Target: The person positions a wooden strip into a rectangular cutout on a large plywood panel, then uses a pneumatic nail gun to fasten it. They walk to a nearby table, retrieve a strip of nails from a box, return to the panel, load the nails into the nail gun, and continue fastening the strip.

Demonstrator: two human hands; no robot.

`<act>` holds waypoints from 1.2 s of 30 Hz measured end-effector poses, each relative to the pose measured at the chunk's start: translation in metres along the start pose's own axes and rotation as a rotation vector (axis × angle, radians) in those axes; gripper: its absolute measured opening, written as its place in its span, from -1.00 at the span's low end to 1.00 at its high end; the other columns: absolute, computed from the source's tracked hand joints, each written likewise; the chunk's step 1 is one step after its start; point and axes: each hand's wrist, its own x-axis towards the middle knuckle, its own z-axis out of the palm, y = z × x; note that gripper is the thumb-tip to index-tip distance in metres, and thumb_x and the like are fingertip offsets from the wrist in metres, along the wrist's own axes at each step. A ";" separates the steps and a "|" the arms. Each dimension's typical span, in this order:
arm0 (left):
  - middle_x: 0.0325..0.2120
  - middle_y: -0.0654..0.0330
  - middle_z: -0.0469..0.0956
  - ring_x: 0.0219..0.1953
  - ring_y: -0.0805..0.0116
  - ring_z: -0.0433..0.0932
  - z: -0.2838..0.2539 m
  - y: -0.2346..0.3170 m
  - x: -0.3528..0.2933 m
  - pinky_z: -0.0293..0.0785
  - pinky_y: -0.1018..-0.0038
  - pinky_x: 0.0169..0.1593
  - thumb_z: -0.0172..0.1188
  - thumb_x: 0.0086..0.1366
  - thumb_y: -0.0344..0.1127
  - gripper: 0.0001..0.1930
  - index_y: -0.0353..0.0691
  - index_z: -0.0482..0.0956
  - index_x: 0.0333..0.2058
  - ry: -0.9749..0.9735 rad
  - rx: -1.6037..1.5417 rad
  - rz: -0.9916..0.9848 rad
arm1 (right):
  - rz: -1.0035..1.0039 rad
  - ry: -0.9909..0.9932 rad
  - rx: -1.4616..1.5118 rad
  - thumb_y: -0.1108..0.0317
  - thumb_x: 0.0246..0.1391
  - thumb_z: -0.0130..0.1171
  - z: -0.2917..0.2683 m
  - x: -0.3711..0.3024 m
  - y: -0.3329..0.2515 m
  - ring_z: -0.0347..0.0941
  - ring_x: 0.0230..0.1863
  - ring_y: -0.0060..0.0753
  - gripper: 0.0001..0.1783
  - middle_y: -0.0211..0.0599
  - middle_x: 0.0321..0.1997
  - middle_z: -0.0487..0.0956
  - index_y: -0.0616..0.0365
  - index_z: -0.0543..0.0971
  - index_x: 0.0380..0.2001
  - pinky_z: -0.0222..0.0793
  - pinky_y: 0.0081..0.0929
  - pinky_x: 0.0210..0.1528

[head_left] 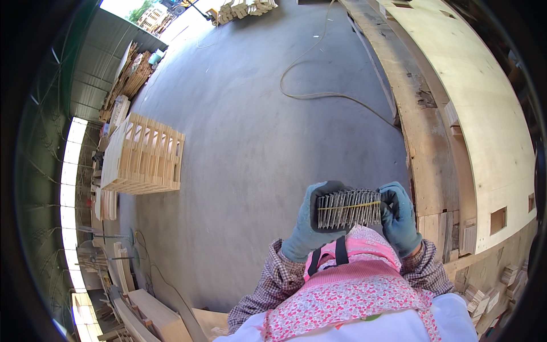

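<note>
A coil of nails [348, 208], grey metal shanks side by side with a thin yellowish band across them, is held up in front of my chest. My left hand [307, 219], in a blue-grey glove with a dark palm, cups it from the left and beneath. At the coil's right end, the fingers of my right hand [400, 216] in a matching glove are bent against the nails. Both hands are close together at the coil, and the right thumb and fingertips are partly hidden.
To my right runs a wooden workbench [430, 142] bearing a pale plywood panel [484, 114] with square cutouts. A hose [319, 94] snakes over the grey concrete floor [245, 142]. Stacked pallets [145, 154] stand at left; lumber [245, 8] lies at the far end.
</note>
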 end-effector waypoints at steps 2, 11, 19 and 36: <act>-0.07 0.12 0.33 -0.04 0.33 0.38 -0.001 -0.004 0.020 0.37 0.41 0.01 0.43 -0.24 -0.49 -0.21 -0.27 0.19 0.01 0.035 -0.081 -0.073 | 0.137 -0.021 0.172 0.40 0.06 0.02 -0.007 0.011 0.006 0.32 -0.36 -0.47 -0.83 -0.28 -0.34 0.35 0.30 0.36 -0.33 0.28 -0.58 -0.29; -0.13 0.15 0.41 -0.09 0.34 0.44 -0.021 -0.022 0.107 0.45 0.42 -0.06 0.35 -0.21 -0.61 -0.29 -0.27 0.26 0.00 -0.045 -0.357 -0.217 | 0.236 0.184 0.518 0.23 0.07 0.10 -0.016 0.041 -0.005 0.36 -0.36 -0.57 -0.69 -0.27 -0.25 0.44 0.26 0.37 -0.27 0.30 -0.61 -0.32; -0.11 0.07 0.41 -0.08 0.21 0.46 -0.048 -0.021 0.159 0.51 0.29 -0.06 0.25 -0.10 -0.64 -0.38 -0.27 0.23 -0.01 -0.055 -0.578 -0.309 | 0.390 -0.013 0.810 0.23 0.07 0.09 0.020 0.077 -0.029 0.33 -0.74 -0.58 -0.70 -0.14 -0.35 0.49 0.27 0.34 -0.33 0.20 -0.69 -0.75; -0.10 0.16 0.45 -0.07 0.20 0.45 -0.078 -0.056 0.218 0.39 0.16 0.06 0.04 0.20 0.02 -0.55 -0.12 0.38 -0.04 -0.015 -1.170 -0.551 | 0.731 0.206 0.602 0.39 0.12 -0.05 0.100 0.121 -0.023 0.36 -0.60 -0.70 -0.61 -0.32 -0.39 0.53 0.17 0.33 0.04 0.29 -0.73 -0.57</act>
